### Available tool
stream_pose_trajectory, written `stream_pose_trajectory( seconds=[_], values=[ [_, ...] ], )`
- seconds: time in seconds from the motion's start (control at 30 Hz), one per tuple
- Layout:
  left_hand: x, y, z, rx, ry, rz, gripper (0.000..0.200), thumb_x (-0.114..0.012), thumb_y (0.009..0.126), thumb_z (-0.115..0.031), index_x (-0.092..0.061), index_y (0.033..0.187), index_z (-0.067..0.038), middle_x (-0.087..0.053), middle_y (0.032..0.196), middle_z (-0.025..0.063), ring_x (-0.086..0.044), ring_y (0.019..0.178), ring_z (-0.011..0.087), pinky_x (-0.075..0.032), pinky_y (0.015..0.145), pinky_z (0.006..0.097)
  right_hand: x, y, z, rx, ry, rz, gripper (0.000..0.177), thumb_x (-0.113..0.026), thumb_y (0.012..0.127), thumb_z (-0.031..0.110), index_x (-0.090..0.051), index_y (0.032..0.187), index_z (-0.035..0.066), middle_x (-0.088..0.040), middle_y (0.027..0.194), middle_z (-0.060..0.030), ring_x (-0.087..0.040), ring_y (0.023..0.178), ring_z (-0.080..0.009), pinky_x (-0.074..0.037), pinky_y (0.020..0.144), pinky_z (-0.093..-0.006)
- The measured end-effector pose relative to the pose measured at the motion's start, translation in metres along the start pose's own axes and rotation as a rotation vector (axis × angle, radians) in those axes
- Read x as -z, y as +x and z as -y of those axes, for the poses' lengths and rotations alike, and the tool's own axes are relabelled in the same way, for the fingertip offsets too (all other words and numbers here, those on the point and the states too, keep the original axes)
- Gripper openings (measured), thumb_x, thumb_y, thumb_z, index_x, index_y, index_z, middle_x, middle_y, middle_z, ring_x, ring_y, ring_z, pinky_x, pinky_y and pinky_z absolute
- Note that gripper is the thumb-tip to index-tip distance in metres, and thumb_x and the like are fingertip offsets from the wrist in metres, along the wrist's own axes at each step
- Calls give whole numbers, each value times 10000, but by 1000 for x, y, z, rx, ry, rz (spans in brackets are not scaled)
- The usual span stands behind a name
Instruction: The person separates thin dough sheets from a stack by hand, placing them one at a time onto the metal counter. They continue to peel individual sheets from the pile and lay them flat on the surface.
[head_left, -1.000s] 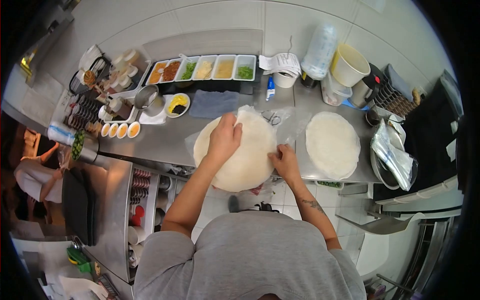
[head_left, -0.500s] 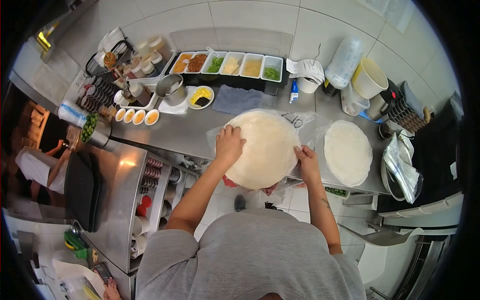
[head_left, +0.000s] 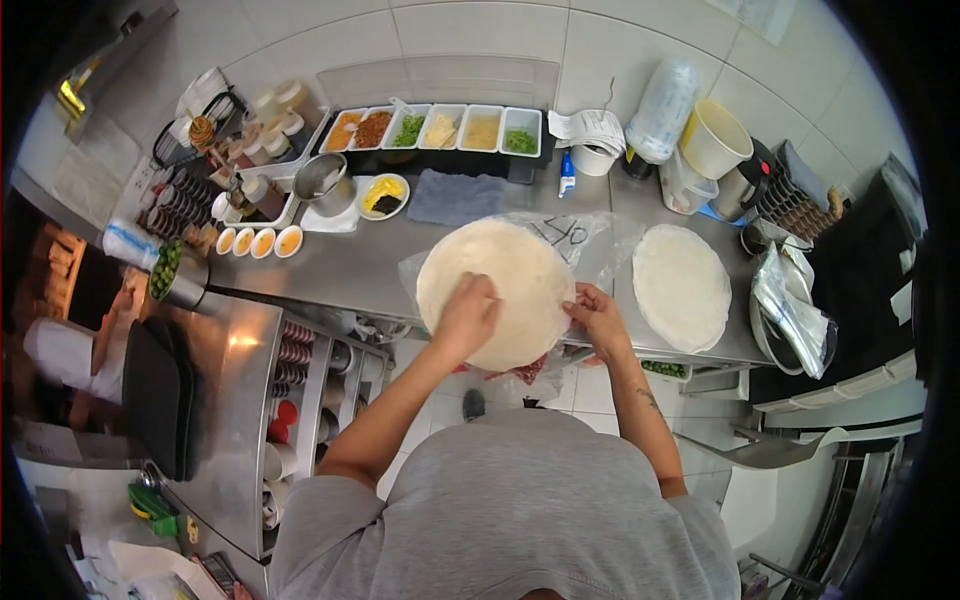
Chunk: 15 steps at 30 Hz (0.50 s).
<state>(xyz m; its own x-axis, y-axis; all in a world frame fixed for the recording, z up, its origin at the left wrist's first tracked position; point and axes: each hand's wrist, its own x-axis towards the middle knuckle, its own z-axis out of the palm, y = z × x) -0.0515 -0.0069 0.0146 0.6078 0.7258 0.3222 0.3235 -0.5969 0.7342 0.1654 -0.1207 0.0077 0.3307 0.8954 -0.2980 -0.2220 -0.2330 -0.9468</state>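
Observation:
A large pale round of flat dough point(head_left: 530, 265) lies at the front edge of the steel counter, partly overhanging it. Clear printed plastic point(head_left: 570, 232) shows behind and around its rim. My left hand point(head_left: 468, 312) is over the dough's left half, fingers curled in and slightly blurred; what is under the fingertips is hidden. With thumb and fingers pinched, my right hand point(head_left: 596, 318) holds the dough's right rim, perhaps with some plastic. A second dough round point(head_left: 682, 288) lies flat on the counter to the right.
White tubs of chopped toppings point(head_left: 440, 130) line the back. A blue cloth point(head_left: 457, 197), a plate of yellow and black food point(head_left: 384, 196), a metal pot point(head_left: 325, 184) and several small orange-filled cups point(head_left: 263, 243) stand left. A metal bowl point(head_left: 772, 338) is right; another person point(head_left: 75, 350) is far left.
My left hand has moved from the dough's left rim inward across its surface, with the fingers curling. My right hand stays at the right rim. The whole view has shifted slightly.

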Motion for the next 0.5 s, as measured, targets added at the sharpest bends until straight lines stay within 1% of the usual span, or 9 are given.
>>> stream_pose_trajectory(
  seconds=[0.07, 0.13, 0.23, 0.3, 0.33, 0.5],
  values=[
    [-19, 1, -25, 42, -248, 133, 181, -661, 793, -88, -503, 841, -15, -513, 848, 118, -566, 709, 240, -476, 631, 316, 3, 1, -6, 8, 65, 51, 403, -603, 819, -2, -525, 1215, -18, -616, 917, -46, -585, 800, -120, -476, 716, -247],
    [-46, 1, -28, -33, -226, 153, 181, -663, 786, -87, -500, 836, -24, -533, 815, 113, -555, 690, 235, -464, 627, 322, 1, -2, -4, 12, 115, 105, 458, -593, 817, -19, -490, 1264, -27, -607, 955, -59, -588, 819, -132, -485, 750, -260],
    [-65, 0, -26, -14, -233, 176, 167, -658, 780, -81, -509, 823, -18, -552, 774, 111, -562, 673, 225, -462, 619, 327, -2, -10, 0, 18, 163, 167, 522, -576, 811, -57, -441, 1315, -29, -594, 985, -64, -590, 858, -141, -489, 789, -270],
    [-69, -1, -24, -21, -236, 144, 148, -650, 779, -77, -522, 816, -11, -566, 749, 109, -571, 670, 222, -462, 618, 326, -2, -9, -5, 32, 192, 177, 551, -568, 806, -89, -420, 1333, -20, -590, 979, -55, -590, 902, -139, -489, 798, -268],
    [-70, -1, -23, -25, -235, 129, 139, -645, 779, -75, -529, 813, -8, -573, 736, 108, -576, 668, 221, -463, 618, 325, -2, -11, -7, 43, 176, 168, 560, -572, 798, -92, -422, 1332, -18, -591, 979, -53, -590, 897, -137, -487, 795, -265],
    [-65, 0, -21, 92, -276, 173, 85, -611, 800, -64, -573, 835, 4, -605, 721, 104, -585, 657, 187, -467, 631, 305, -9, -17, -5, 66, 69, 94, 601, -589, 756, -99, -435, 1328, 1, -590, 966, -38, -586, 873, -122, -475, 779, -247]
  ],
)
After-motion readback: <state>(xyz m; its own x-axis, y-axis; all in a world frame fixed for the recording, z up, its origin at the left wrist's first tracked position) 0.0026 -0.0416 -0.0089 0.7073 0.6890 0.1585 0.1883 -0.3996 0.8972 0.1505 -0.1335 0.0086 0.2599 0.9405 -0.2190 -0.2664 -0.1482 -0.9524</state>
